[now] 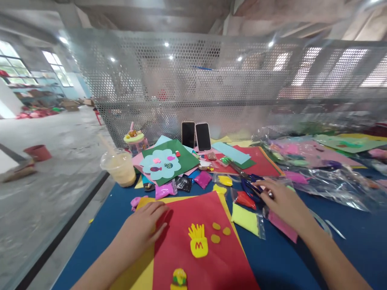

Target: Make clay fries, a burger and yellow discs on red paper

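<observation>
My left hand (pixel 148 221) lies on the left edge of a red paper sheet (pixel 181 209), fingers stretched out and holding nothing. A yellow sheet (pixel 142 266) shows beneath it. On the red sheet are yellow clay French fries (pixel 198 241) with a red letter on the box, three small tan clay pieces (pixel 215 239), and a clay burger (pixel 179 278) partly cut off by the lower frame edge. To the right, my right hand (pixel 282 201) has its fingers closed at the dark blue handles of scissors (pixel 250 184), whose blades point away to the left.
Clay packets in yellow-green (pixel 246 219), red (pixel 244 199) and purple (pixel 165 190) surround the sheet. A drink cup (pixel 121 167) stands near the table's left edge. Two phones (pixel 203 137) lean against a perforated metal screen (pixel 169 88). Clear plastic bags (pixel 329 187) lie on the right.
</observation>
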`<state>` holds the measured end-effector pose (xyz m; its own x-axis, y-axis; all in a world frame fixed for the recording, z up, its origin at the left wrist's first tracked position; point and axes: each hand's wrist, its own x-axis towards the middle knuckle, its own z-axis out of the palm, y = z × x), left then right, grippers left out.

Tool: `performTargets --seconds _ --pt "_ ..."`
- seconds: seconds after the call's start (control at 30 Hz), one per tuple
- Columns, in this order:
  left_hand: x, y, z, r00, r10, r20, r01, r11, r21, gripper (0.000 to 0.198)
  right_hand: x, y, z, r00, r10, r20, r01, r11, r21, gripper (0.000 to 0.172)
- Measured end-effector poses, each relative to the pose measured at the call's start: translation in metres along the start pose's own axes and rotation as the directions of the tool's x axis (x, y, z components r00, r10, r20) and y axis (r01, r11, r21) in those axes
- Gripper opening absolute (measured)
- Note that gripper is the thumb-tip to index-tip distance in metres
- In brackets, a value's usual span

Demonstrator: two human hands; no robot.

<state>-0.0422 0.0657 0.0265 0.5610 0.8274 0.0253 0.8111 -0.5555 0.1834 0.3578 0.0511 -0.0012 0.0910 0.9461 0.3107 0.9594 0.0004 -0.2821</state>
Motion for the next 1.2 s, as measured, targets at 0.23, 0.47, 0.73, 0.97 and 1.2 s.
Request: performTargets --seconds 0.23,0.47,0.73,0.97,1.2 --pt "-0.003 -0.017 0.019 0.999 -0.029 -0.015 0.028 0.999 -0.04 0.049 0.022 0.027 0.019 0.997 0.047 0.062 -0.036 0.986 -0.164 0.033" --pt "0.008 -0.022 0.03 0.988 -0.111 -0.109 0.092 0.981 -0.171 0.053 0.031 0.017 0.032 0.998 0.065 0.013 -0.061 0.979 -0.193 0.042" --pt "0.024 -0.015 0.012 0.987 -0.145 -0.07 0.106 0.911 -0.4 0.03 0.032 0.023 0.045 0.998 0.067 -0.002 -0.067 0.986 -0.151 0.039" --pt "0.042 -0.027 0.006 0.967 -0.166 -0.192 0.072 0.905 -0.42 0.028 0.029 0.026 0.046 0.998 0.061 -0.033 -0.065 0.991 -0.117 0.041" --pt "0.043 -0.032 0.007 0.894 -0.13 -0.428 0.032 0.973 -0.228 0.027 0.025 0.019 0.029 0.967 0.186 -0.176 -0.184 0.983 0.027 0.045"
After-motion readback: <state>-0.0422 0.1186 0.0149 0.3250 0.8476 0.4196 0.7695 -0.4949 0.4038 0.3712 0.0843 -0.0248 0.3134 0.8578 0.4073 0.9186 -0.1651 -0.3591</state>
